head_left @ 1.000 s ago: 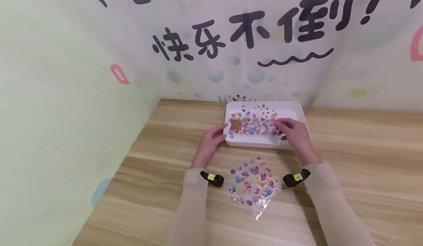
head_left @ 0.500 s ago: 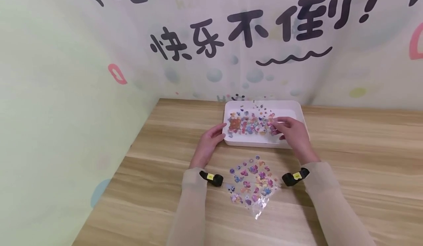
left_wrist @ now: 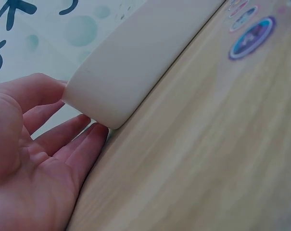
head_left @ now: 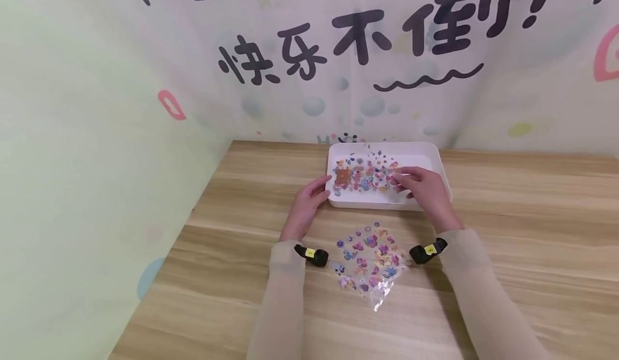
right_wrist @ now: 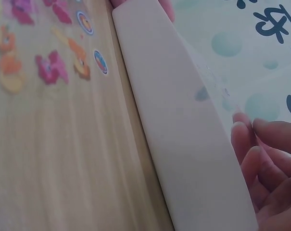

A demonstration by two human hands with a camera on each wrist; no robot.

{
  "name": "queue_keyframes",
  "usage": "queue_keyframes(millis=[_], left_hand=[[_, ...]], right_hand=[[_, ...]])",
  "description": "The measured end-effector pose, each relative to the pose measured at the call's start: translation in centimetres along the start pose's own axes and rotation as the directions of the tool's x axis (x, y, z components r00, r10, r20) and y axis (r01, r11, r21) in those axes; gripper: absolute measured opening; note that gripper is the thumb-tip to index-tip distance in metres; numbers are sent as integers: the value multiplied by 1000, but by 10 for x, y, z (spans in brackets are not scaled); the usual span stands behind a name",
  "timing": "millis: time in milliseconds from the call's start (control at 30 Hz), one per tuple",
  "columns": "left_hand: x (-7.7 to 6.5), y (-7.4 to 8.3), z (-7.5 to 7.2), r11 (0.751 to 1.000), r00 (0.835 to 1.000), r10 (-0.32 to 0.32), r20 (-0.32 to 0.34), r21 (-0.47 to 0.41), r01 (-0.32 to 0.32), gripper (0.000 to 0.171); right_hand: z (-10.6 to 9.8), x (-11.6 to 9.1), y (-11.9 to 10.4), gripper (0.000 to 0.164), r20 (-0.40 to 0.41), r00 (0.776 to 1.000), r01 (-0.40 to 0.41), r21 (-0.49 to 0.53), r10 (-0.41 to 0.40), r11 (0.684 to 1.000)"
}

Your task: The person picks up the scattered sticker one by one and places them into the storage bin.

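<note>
A white tray (head_left: pixel 377 206) stands near the wall, with clear sheets of small colourful stickers (head_left: pixel 365 180) in it. At their left end is a brown bear-shaped sticker (head_left: pixel 343 176). My left hand (head_left: pixel 308 204) holds the tray's left end, its fingertips against the corner in the left wrist view. Over the tray's right half, my right hand (head_left: pixel 429 191) pinches the edge of a clear sticker sheet between thumb and index finger. The right wrist view shows these pinching fingers (right_wrist: pixel 244 137) just beyond the tray's wall, with faint transparent film running up from them.
Another clear sticker sheet (head_left: pixel 369 255) lies on the wooden table (head_left: pixel 232 274) between the forearms, with a shiny front corner. Close behind the tray rises a printed wall cloth (head_left: pixel 290 113); a pale wall (head_left: pixel 96 188) borders the left.
My right hand has shifted slightly left over the tray, still pinching the sticker sheet. My left hand stays at the tray's left end. The head view has tilted a little.
</note>
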State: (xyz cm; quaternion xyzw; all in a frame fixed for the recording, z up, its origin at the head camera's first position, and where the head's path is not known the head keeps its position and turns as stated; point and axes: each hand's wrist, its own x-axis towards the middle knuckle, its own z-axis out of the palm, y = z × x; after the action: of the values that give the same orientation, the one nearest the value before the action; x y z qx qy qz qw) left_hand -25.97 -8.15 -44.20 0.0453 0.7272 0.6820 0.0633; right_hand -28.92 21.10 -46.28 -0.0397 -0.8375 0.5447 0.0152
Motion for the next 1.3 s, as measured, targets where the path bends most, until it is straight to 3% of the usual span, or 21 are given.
queue_keyframes(millis=[100,400,500,633,867,1100,1300], left_hand=[[4,-1,0,1000,1000,-4,13,-5,4,36],[0,-2,-5,1000,1000,4,-7,10,-4,41],[-2,-2,-7,1000,1000,9,-8,7,-9,43],[-1,-2,-4,1000,1000,4,-23,-10,-5,44],[-3,1,11,998,995,-30,-98,-57,25,44],[-2,-1,12,1000,993,-16,-114,-20,14,41],[-2,0,12,999,994,-33,-105,-40,29,42]], right_hand=[[0,4,4,57,-12,1000,-6,-18,5,1000],[-1,-32,-48,51,8,996,-92,37,91,995],[3,-37,-53,49,5,996,-89,45,89,995],[8,-26,-39,49,-2,997,-70,82,71,994],[22,7,8,51,-98,995,2,-7,-3,1000],[27,10,9,53,-118,993,6,28,-3,1000],[25,9,7,54,-152,988,-10,47,17,999]])
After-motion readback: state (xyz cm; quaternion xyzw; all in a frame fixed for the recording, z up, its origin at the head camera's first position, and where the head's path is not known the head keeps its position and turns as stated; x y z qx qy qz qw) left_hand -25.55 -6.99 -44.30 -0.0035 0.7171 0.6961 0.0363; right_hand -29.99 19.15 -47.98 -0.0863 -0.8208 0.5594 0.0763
